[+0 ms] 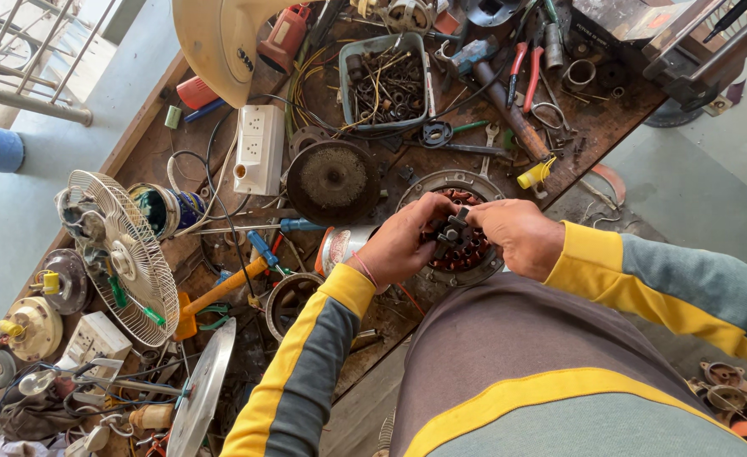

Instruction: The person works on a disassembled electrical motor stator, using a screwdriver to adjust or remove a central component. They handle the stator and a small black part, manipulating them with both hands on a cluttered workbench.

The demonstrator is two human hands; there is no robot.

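A round motor stator with red-brown copper windings lies on the cluttered wooden workbench. My left hand and my right hand meet over it. Both pinch a small dark metal part between their fingertips, just above the windings. A metal ring frame circles the stator. A silvery cylinder lies just left of my left wrist.
A dark round rotor disc, a white socket box, a fan guard, a grey tray of screws and wires, red pliers, an orange-handled tool and loose motor parts crowd the bench. Grey floor lies right.
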